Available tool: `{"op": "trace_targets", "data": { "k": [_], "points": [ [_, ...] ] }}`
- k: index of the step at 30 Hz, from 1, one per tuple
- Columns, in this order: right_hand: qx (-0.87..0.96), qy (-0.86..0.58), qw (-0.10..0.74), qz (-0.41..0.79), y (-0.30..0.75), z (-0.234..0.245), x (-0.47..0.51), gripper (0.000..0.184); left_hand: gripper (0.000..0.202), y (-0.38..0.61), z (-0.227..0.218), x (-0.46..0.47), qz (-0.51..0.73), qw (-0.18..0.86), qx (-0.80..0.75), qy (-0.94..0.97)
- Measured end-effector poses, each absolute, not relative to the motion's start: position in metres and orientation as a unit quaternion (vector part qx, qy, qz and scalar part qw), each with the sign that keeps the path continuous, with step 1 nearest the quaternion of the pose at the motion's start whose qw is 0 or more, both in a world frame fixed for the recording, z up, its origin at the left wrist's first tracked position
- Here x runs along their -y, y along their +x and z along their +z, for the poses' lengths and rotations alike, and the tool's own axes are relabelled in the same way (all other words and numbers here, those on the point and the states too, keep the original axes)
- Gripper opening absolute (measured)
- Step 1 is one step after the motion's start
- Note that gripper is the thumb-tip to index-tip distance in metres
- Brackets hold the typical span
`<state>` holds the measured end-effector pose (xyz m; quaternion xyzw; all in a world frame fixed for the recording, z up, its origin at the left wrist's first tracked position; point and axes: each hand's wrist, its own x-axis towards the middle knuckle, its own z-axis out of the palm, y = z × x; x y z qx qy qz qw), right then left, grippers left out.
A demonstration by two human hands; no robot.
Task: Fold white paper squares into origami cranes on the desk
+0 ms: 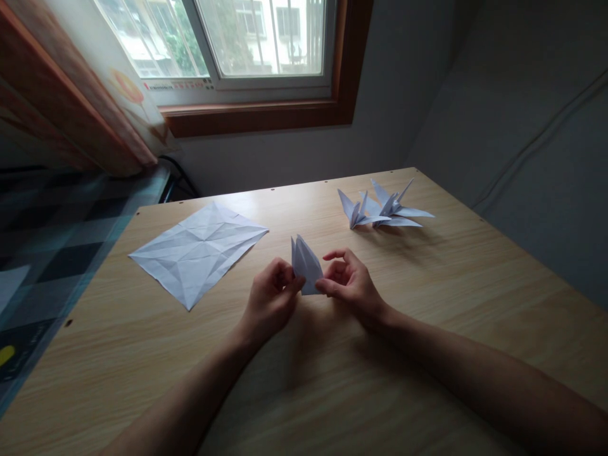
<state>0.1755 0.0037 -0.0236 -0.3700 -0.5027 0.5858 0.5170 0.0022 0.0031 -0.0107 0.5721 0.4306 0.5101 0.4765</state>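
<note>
A small folded piece of white paper [308, 266], with pointed tips upward, is held above the table between my hands. My left hand [275, 288] is closed, its thumb pressing the paper's lower left side. At the paper's lower right edge, my right hand [349, 278] pinches with the thumb, while its index finger curls above, apart from the paper. Beyond my right hand stand several folded paper cranes [387, 212] close together, partly overlapping. To the left lies an unfolded sheet of white paper [199, 247], marked with many creases.
The light wooden table [451, 304] reaches back toward a window [270, 38] with a brown frame. A patterned curtain [95, 82] hangs at the left, over a checkered surface [71, 259]. A cable [536, 142] runs along the right wall.
</note>
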Motion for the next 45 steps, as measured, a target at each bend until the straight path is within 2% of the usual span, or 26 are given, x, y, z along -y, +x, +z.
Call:
{"op": "trace_targets", "data": {
  "k": [3,8,14,17,20,24,26,30,37,42,45],
  "points": [
    [0.546,-0.384,0.473,0.575,0.177,-0.021,-0.004,0.031,0.028,0.004,-0.010,-0.001,0.508,0.477,-0.424,0.579],
    [0.616,-0.465,0.466,0.433,0.178,-0.016,0.004,0.032,0.012,0.003,-0.012,0.000,0.481,0.426,-0.425,0.637],
    [0.667,-0.489,0.508,0.240,0.176,-0.019,0.012,0.032,0.017,0.001,-0.006,-0.001,0.410,0.384,-0.385,0.732],
    [0.713,-0.437,0.509,0.203,0.175,-0.022,0.013,0.024,0.020,0.001,-0.003,-0.001,0.380,0.390,-0.369,0.754],
    [0.745,-0.371,0.504,0.232,0.176,-0.020,0.010,0.017,0.021,0.000,-0.004,0.000,0.381,0.398,-0.362,0.752],
    [0.755,-0.326,0.481,0.302,0.179,-0.017,0.004,0.029,0.023,-0.001,-0.007,-0.001,0.406,0.434,-0.357,0.721],
    [0.746,-0.316,0.476,0.342,0.180,-0.018,0.001,0.029,0.024,-0.001,-0.008,-0.002,0.418,0.464,-0.351,0.698],
    [0.699,-0.343,0.484,0.399,0.181,-0.021,0.000,0.024,0.022,0.000,-0.008,-0.003,0.428,0.470,-0.362,0.682],
    [0.613,-0.354,0.494,0.505,0.180,-0.021,-0.001,0.030,0.015,-0.001,-0.009,-0.004,0.468,0.441,-0.400,0.653],
    [0.577,-0.379,0.516,0.507,0.179,-0.025,-0.002,0.025,0.010,0.002,-0.009,-0.003,0.504,0.459,-0.409,0.607],
    [0.550,-0.373,0.517,0.540,0.178,-0.026,-0.001,0.033,0.016,0.005,-0.010,-0.002,0.542,0.461,-0.408,0.572]
  ]
}}
